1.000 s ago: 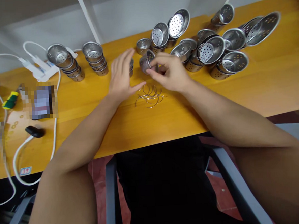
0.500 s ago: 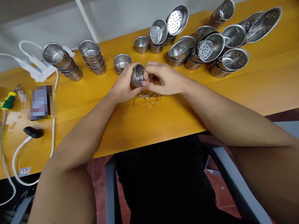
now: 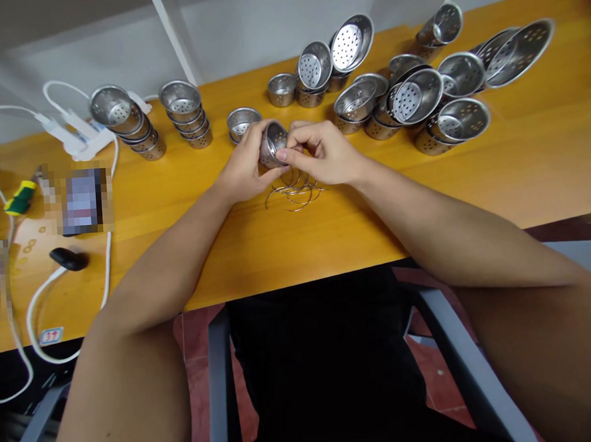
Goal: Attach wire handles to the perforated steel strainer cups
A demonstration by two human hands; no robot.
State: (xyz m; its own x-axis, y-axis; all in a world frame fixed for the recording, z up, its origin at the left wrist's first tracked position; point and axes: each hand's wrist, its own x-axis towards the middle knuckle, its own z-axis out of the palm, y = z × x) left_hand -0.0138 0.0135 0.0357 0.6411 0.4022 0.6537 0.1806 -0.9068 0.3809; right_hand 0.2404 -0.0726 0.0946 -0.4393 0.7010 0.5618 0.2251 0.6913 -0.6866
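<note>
A small perforated metal cup (image 3: 268, 149) is tilted in my left hand (image 3: 244, 163), its mouth turned to the right. The fingers wrap over its back and the thumb lies below it. My right hand (image 3: 324, 152) is closed in a pinch at the cup's rim, on what looks like a thin metal wire, mostly hidden by the fingers. Several loose curved wires (image 3: 299, 197) lie on the table just under both hands. Right behind the left hand stands another perforated cup (image 3: 243, 121).
Stacked perforated cups (image 3: 183, 111) stand at the back left, with more cups (image 3: 415, 93) at the back right. On the left are a power strip (image 3: 88, 141), a phone (image 3: 81, 201), a green-yellow handled tool (image 3: 21, 198), a black object (image 3: 68, 259) and white cables.
My right thumb has moved up onto the cup's rim and the fingers have shifted slightly. The left hand still holds the cup, now turned a little. The view has shifted slightly.
</note>
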